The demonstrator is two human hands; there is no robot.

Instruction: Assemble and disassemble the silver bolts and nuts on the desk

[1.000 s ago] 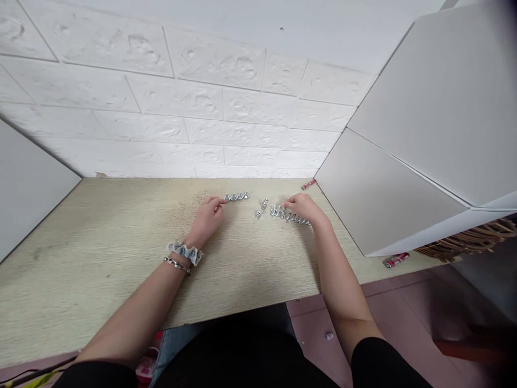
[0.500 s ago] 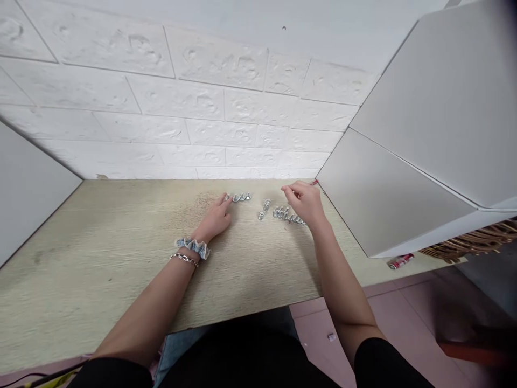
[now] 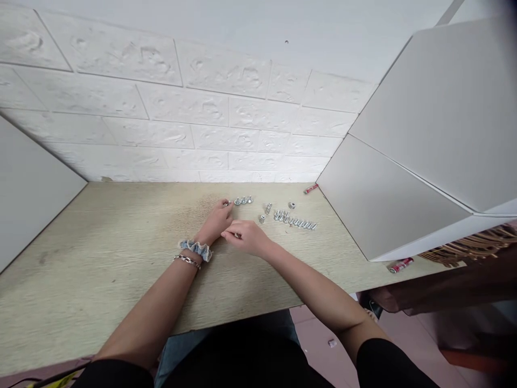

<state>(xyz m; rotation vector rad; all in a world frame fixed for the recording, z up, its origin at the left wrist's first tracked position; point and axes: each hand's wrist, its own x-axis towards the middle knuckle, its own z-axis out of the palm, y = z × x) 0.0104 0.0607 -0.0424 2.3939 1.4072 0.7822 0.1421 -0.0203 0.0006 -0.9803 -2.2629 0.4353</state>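
My left hand (image 3: 217,221), with a scrunchie and a chain bracelet on the wrist, has its thumb and fingers closed around a small metal bolt (image 3: 226,203), partly covered by the fingertips. Just right of it, three similar silver bolts (image 3: 243,200) stand in a short row. Close against the left hand is my right hand (image 3: 248,238), its fingers pinched together; whatever they hold is hidden. A longer row of silver bolts (image 3: 297,221) lies beyond the right hand. Small nut-like metal pieces (image 3: 268,208) sit between the two rows, and a single round piece (image 3: 291,205) lies behind the long row.
A white brick-patterned wall (image 3: 210,137) closes off the back of the wooden table (image 3: 133,269). White panels (image 3: 388,188) stand at the right. One red battery (image 3: 311,188) lies by the back right corner, another battery (image 3: 400,265) at the right edge.
My right hand has swung left from above the long bolt row to beside my left hand, uncovering the round metal piece and the back battery. My left fingers have curled in.
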